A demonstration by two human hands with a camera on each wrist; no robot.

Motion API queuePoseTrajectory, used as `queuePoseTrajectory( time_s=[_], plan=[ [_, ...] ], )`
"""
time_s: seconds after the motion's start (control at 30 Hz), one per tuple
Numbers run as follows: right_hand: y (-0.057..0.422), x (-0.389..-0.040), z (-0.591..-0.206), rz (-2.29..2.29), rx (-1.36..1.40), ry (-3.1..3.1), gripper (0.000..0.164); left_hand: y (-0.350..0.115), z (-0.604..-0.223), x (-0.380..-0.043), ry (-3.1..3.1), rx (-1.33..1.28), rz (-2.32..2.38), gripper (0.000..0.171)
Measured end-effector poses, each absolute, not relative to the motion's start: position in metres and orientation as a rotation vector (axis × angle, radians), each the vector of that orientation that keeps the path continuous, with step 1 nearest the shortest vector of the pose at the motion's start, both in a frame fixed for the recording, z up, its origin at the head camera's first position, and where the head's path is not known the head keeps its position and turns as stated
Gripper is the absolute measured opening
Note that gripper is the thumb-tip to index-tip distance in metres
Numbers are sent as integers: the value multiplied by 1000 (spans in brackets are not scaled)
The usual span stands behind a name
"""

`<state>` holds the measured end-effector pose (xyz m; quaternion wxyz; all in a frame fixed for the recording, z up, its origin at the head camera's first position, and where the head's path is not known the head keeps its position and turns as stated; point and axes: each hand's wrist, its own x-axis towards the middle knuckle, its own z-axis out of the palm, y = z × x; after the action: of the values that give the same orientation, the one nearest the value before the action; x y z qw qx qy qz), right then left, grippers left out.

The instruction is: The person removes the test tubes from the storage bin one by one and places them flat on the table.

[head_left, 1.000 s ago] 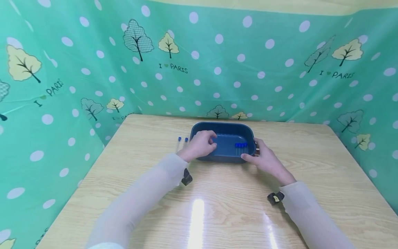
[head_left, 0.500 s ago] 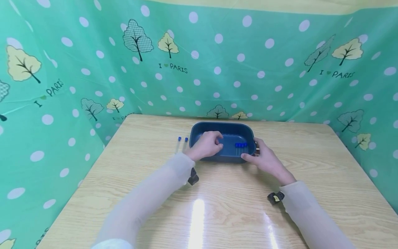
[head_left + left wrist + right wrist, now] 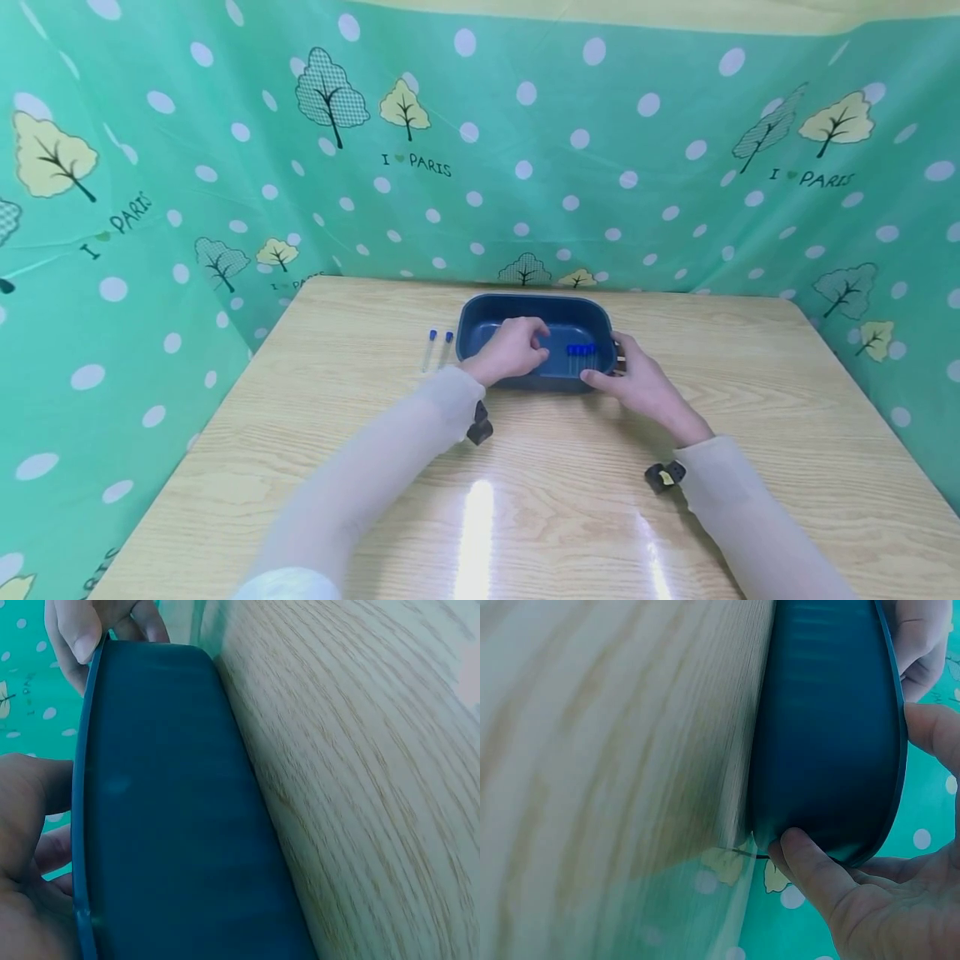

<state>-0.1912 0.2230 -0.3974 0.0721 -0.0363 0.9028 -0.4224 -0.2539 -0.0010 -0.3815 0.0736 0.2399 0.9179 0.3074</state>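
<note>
A dark blue plastic box (image 3: 535, 382) with rounded corners stands toward the back of the table. My right hand (image 3: 643, 387) grips its right end, thumb at the rim and fingers against the outer wall, as the right wrist view shows. My left hand (image 3: 517, 348) is over the box's interior with bent fingers; I cannot tell whether it holds anything. Several thin clear tubes with blue caps (image 3: 581, 350) lie in a row inside, near my right thumb. To the left of the box, two similar capped tubes (image 3: 428, 350) lie on the table.
The wood-grained table (image 3: 555, 492) carries bright light reflections near the front. A green dotted curtain (image 3: 517, 142) hangs behind it and along both sides. Each wrist wears a small black camera (image 3: 480, 423).
My left hand has moved to the right, from the box's left end toward its middle. My right hand, the box and the visible tubes have stayed in place.
</note>
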Motion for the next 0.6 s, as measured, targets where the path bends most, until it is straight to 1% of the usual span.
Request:
queuePoseTrajectory(
  time_s=[0.33,0.6],
  plan=[
    [222,-191,-398,-1277,-114,2722,93,11,-383,-259,2750,722,925,35],
    [223,-191,-399,-1273,-125,2726,97,22,-386,-260,2750,725,948,33]
  ],
)
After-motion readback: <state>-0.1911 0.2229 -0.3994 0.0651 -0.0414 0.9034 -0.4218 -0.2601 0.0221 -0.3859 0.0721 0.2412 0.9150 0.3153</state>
